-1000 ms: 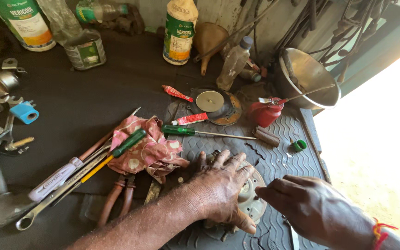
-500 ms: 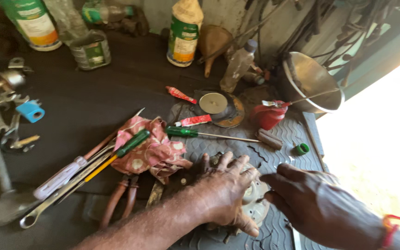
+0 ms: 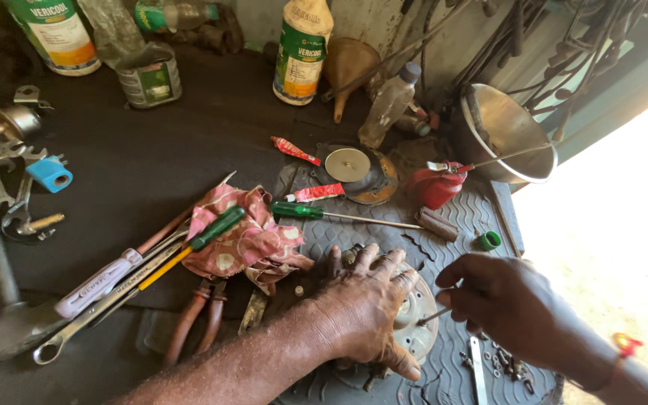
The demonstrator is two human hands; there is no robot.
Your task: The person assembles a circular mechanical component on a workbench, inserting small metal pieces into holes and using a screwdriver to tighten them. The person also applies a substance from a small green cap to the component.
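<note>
Head view: dark bench (image 3: 151, 172) cluttered with tools. Ribbed rubber mat (image 3: 459, 225) sat at its right side, under the work. Steel funnel (image 3: 504, 135) stood at the mat's far edge, red oil can (image 3: 436, 187) just beside it. Patterned pink rag (image 3: 245, 240) lay left of the mat, with a green-handled screwdriver (image 3: 301, 211) across the mat's near-left part.

Left hand (image 3: 361, 307) was pressed flat on a round metal disc part (image 3: 418, 319) on the mat, fingers spread apart over its top, covering most of it. Right hand (image 3: 504, 300) hovered just beside the disc's right edge, fingers pinched together on a thin metal pin (image 3: 433, 316) whose tip touched the disc. Small screws (image 3: 508, 367) lay loose on the mat below the right hand. Green cap (image 3: 490, 240) lay near the mat's right edge.
</note>
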